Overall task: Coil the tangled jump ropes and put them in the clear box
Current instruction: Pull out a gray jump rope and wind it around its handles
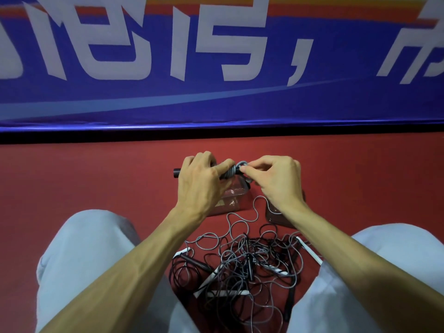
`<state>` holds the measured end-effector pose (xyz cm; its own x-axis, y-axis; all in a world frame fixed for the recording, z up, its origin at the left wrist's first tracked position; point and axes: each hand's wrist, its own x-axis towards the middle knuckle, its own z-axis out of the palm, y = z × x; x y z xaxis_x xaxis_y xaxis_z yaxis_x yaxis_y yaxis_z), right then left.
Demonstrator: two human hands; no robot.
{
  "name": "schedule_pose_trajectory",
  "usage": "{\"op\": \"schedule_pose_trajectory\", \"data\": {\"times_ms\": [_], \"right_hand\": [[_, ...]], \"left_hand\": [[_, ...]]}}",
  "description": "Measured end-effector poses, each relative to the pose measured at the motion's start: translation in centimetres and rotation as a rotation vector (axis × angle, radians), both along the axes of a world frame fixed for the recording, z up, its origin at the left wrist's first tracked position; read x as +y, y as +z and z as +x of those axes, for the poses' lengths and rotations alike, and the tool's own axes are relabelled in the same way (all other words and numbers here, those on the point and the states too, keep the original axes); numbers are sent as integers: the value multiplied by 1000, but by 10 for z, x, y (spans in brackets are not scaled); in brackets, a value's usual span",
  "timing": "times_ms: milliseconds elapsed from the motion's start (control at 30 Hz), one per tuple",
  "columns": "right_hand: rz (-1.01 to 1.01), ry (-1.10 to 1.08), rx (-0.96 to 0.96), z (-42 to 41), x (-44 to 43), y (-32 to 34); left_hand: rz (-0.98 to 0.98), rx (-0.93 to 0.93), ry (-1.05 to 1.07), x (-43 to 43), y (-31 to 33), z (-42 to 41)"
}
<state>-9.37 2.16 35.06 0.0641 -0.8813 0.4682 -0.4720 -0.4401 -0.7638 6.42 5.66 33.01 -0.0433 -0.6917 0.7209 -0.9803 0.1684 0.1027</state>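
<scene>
Gripping coiled grey rope (230, 173) (handles bundled), left hand (201, 179) curled, right hand (276, 179) pinching its end.

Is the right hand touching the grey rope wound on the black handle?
Touching. The head view shows the right hand pinching a loop of the grey rope at the coil, which the left hand grips with the black handle.

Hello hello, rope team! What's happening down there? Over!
Left hand grips the black handle; right hand pinches the grey rope wrapped round it. Clear box on the floor under the hands. Tangled pile by the knees, not blocking.
</scene>
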Motion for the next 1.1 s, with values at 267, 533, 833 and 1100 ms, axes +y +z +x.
{"op": "schedule_pose_trajectory", "data": {"times_ms": [267, 533, 833, 1100], "right_hand": [[161, 52, -78, -3, -3, 4], [284, 154, -104, -7, -1, 4], [680, 198, -206, -12, -10, 8], [604, 125, -514, -10, -20, 15]], "left_hand": [[-247, -222, 14, -6, -1, 3], [-248, -253, -49, -7, -3, 6], [-31, -193, -134, -9, -11, 4], [300, 285, -199, -2, -5, 1]]}}
